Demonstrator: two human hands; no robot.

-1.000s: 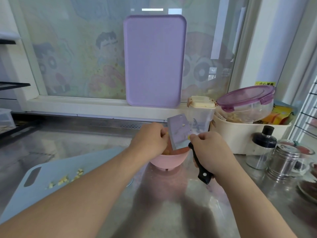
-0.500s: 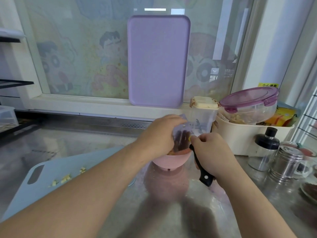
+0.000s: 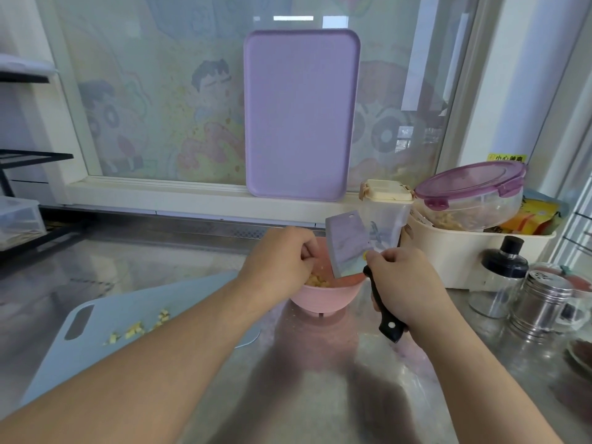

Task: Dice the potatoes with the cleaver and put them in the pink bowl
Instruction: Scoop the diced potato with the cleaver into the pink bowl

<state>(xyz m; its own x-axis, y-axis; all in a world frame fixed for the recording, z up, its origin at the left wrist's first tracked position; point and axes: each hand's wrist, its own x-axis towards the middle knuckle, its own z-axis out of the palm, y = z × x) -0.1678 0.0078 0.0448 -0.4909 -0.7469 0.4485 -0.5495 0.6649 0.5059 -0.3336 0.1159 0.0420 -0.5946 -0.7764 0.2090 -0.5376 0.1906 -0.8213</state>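
Note:
The pink bowl [image 3: 323, 299] stands on the steel counter at the centre, with diced potato [image 3: 315, 280] inside. My right hand [image 3: 407, 283] grips the black handle of the cleaver [image 3: 347, 248], whose blade stands upright over the bowl's right rim. Over the bowl's left side hovers my left hand [image 3: 278, 261], fingers curled, just left of the blade; I cannot tell whether it holds anything. A few potato bits [image 3: 137, 328] lie on the pale blue cutting board [image 3: 105, 341] at the left.
A purple board [image 3: 301, 113] leans on the window behind. To the right stand a cream tub [image 3: 461, 254] with a lidded container [image 3: 471, 197], a clear jar [image 3: 386, 213], a black-capped bottle [image 3: 499, 277] and a steel shaker [image 3: 541, 302]. A dark rack [image 3: 28, 161] is at far left.
My left hand, which covered the blade half a second ago, has drawn off to the left. The blade now shows bare, with the earlier potato bit gone from it.

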